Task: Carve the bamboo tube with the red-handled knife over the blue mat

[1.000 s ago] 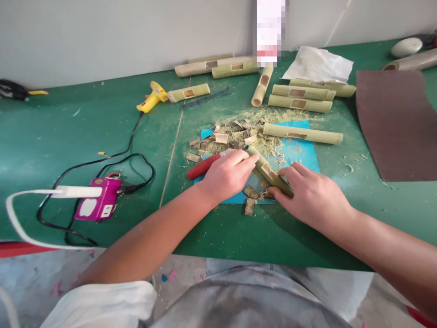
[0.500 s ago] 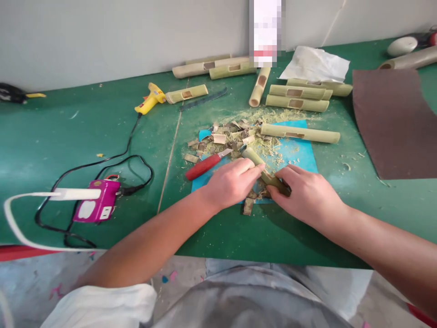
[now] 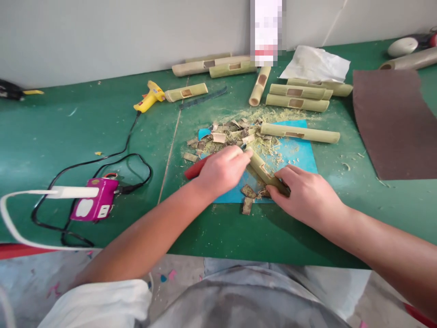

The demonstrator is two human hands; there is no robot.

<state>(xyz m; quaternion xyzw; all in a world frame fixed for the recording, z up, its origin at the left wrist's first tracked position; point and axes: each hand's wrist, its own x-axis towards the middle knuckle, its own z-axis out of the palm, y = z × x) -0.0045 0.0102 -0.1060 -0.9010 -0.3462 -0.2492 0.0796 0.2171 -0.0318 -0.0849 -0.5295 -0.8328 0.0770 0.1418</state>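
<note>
A short bamboo tube (image 3: pixel 260 165) with a notch cut in its side lies slanted over the blue sheet. My right hand (image 3: pixel 305 189) is closed around its near end, thumb below and fingers on top. At the far end of the tube, the fingers of my left hand (image 3: pixel 225 168) are curled together against it; their tips are partly hidden. Under my left hand lies a red-handled knife (image 3: pixel 196 169), its blade covered by the hand. Bark-like bamboo chips (image 3: pixel 218 137) and fine shavings are heaped just beyond.
Another notched bamboo tube (image 3: pixel 300 133) crosses the blue sheet (image 3: pixel 303 159). More tubes (image 3: pixel 297 103) lie at the back, near white paper (image 3: pixel 316 64). Left are a yellow glue gun (image 3: pixel 150 98) and a purple power adapter (image 3: pixel 97 198) with cords. Brown sheet (image 3: pixel 392 123) lies right.
My left hand has slid away from the notch toward the far end of the tube, up and left, and now covers the knife blade. My right hand stays in place.
</note>
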